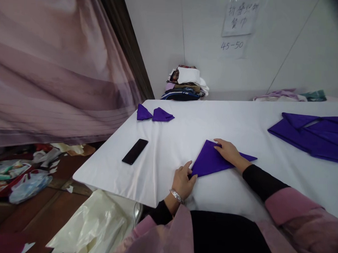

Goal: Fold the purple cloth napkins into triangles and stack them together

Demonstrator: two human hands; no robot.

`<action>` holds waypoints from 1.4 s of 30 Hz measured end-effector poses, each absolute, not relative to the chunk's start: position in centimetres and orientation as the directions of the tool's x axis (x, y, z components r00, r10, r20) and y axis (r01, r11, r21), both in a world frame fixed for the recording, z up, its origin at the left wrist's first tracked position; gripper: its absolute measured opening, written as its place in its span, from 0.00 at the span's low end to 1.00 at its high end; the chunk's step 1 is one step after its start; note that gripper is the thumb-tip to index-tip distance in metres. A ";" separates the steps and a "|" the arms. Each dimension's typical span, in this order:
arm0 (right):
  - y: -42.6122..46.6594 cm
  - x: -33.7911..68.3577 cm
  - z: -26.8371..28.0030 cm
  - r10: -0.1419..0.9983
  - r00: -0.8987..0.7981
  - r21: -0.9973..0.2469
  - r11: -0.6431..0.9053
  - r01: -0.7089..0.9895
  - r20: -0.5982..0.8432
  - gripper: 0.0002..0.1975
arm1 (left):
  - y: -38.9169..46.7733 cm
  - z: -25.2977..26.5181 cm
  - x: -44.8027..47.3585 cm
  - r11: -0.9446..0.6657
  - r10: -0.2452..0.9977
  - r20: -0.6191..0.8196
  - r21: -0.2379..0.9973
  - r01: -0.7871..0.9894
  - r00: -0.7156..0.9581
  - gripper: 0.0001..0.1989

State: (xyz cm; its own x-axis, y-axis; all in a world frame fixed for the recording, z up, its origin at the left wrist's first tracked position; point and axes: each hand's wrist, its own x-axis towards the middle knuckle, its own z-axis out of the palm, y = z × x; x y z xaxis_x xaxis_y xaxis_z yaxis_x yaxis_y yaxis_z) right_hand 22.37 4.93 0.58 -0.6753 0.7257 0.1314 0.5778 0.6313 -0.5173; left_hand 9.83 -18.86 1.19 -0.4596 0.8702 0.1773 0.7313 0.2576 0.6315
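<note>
A purple cloth napkin (212,161), folded into a pointed, roughly triangular shape, lies in front of me on the white-covered table (179,136). My left hand (183,180), with a silver bracelet at the wrist, is at its near left corner; the thumb and fingers are spread around that corner and touch it. On the far edge of the napkin rests my right hand (227,150), fingers stretched out and partly covering the cloth. A thin purple point sticks out to the right beyond my right wrist.
Two small folded purple napkins (163,115) stand at the far left. A black phone (135,151) lies nearer. More purple cloth (311,134) is at the right. Piled clothes (186,84) sit behind the table; a pink curtain (62,62) hangs left, above bags on the floor.
</note>
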 end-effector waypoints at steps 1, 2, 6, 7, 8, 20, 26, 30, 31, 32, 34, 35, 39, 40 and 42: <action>5.0 22.3 0.5 0.728 -0.672 -0.516 0.632 0.578 0.139 0.18 | -19.0 1.1 9.8 0.258 0.868 0.179 0.634 0.729 -0.463 0.26; 5.0 22.2 0.4 0.730 -0.667 -0.515 0.632 0.579 0.145 0.18 | -19.1 1.1 9.7 0.258 0.867 0.180 0.637 0.726 -0.465 0.26; 5.1 22.0 -0.1 0.729 -0.663 -0.500 0.644 0.579 0.171 0.18 | -19.7 0.9 9.4 0.254 0.866 0.173 0.654 0.712 -0.469 0.26; 5.1 22.0 -0.2 0.727 -0.663 -0.496 0.649 0.577 0.179 0.18 | -19.8 0.8 9.3 0.255 0.864 0.174 0.657 0.710 -0.472 0.26; 5.2 22.0 -0.3 0.726 -0.663 -0.491 0.653 0.577 0.186 0.18 | -19.8 0.7 9.3 0.256 0.861 0.179 0.657 0.709 -0.476 0.26; 5.4 22.2 -0.9 0.690 -0.685 -0.478 0.694 0.538 0.231 0.18 | -20.1 0.7 9.4 0.241 0.852 0.239 0.611 0.754 -0.466 0.20; 5.4 22.2 -0.9 0.681 -0.689 -0.485 0.704 0.520 0.249 0.19 | -20.3 0.6 9.4 0.220 0.856 0.260 0.599 0.770 -0.446 0.20; 5.4 22.2 -0.8 0.687 -0.690 -0.485 0.694 0.532 0.227 0.18 | -20.5 0.9 9.0 0.217 0.862 0.261 0.586 0.780 -0.436 0.19; 5.5 22.3 -0.8 0.689 -0.689 -0.485 0.692 0.534 0.224 0.18 | -20.6 1.0 8.9 0.231 0.862 0.252 0.575 0.785 -0.439 0.18; 5.5 22.3 -0.8 0.690 -0.689 -0.485 0.691 0.535 0.223 0.18 | -20.7 1.2 8.8 0.248 0.864 0.239 0.563 0.789 -0.442 0.15; 5.6 22.3 -0.9 0.687 -0.690 -0.484 0.695 0.532 0.228 0.19 | -21.0 1.6 8.7 0.281 0.870 0.206 0.541 0.793 -0.448 0.10; 5.6 22.4 -1.0 0.686 -0.690 -0.483 0.697 0.530 0.231 0.19 | -21.1 1.7 8.6 0.289 0.874 0.191 0.536 0.793 -0.448 0.08; 5.8 22.4 -1.2 0.681 -0.693 -0.485 0.701 0.523 0.237 0.19 | -21.3 1.8 8.5 0.278 0.888 0.173 0.537 0.796 -0.427 0.05; 5.8 22.4 -1.2 0.679 -0.694 -0.486 0.702 0.520 0.238 0.19 | -21.3 1.8 8.5 0.271 0.889 0.177 0.540 0.797 -0.423 0.05; 5.8 22.4 -1.1 0.677 -0.696 -0.486 0.704 0.518 0.238 0.19 | -21.3 1.8 8.5 0.253 0.891 0.190 0.546 0.799 -0.412 0.05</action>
